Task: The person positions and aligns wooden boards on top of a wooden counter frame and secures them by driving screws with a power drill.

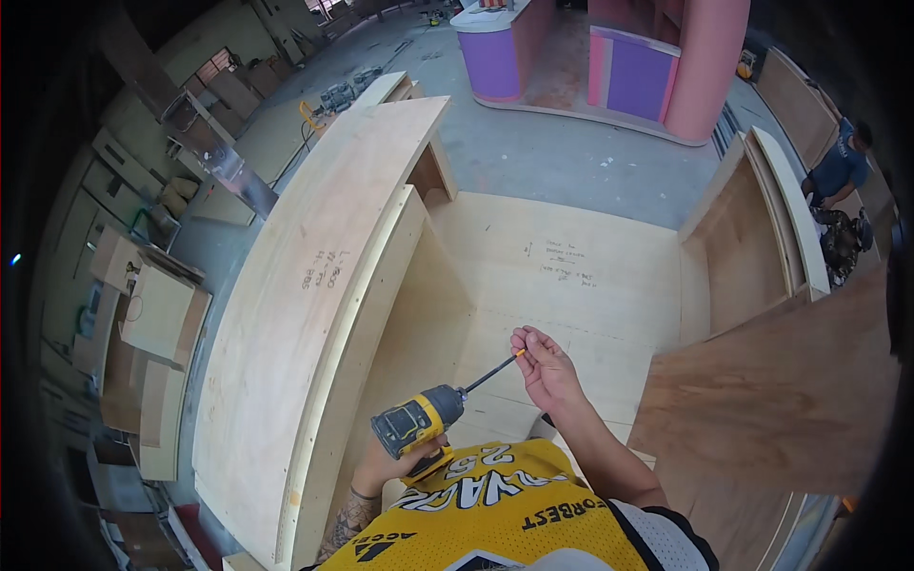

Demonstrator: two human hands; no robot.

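Note:
A yellow and black cordless drill (419, 421) is in my left hand (386, 463), its grip wrapped by my fingers. From its chuck a long dark driver bit (491, 373) points up and to the right. At the tip of that bit, my right hand (546, 369) has thumb and fingers pinched together beside a small orange band. Whatever else the pinch holds is too small to make out. Both hands are above the pale plywood panel (609, 228) that forms the floor of the unit.
A long plywood counter (276, 285) with pencil marks runs along my left. To the right stand a brown wooden panel (762, 371) and an open-fronted plywood cabinet (752, 219). Beyond are a purple and pink counter (490, 62) and a person in blue (840, 167).

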